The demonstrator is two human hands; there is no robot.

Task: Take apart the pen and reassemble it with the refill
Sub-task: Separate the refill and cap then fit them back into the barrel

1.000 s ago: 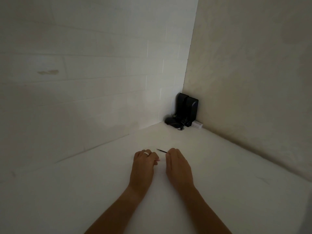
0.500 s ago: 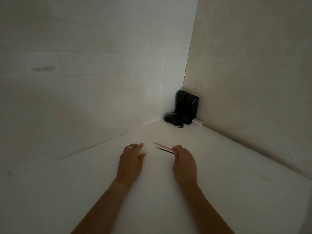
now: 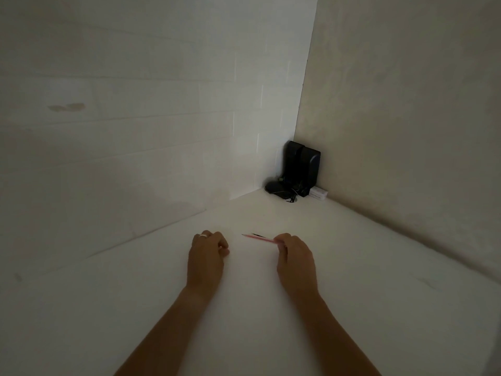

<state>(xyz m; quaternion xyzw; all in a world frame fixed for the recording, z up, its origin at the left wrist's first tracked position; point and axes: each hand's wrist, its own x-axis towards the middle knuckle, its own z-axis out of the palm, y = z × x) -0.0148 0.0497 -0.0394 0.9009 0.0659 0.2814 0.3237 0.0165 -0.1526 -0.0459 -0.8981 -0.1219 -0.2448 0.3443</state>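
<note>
The surface [image 3: 352, 267] is plain white, unpatterned. The slim pen barrel [image 3: 261, 239] is pink, and the thinner refill [image 3: 259, 235] just behind it is black — too small to show any marking. A silver ring [image 3: 203, 235] bands one finger, and in the far corner stand glossy black devices [image 3: 301, 165] beside a small white box [image 3: 318, 193].

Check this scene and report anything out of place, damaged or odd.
Little stands out. The right hand holds a thin pink pen part over the white table; a dark thin piece shows beside it. The left hand is curled shut. One brownish smudge marks the left wall.
</note>
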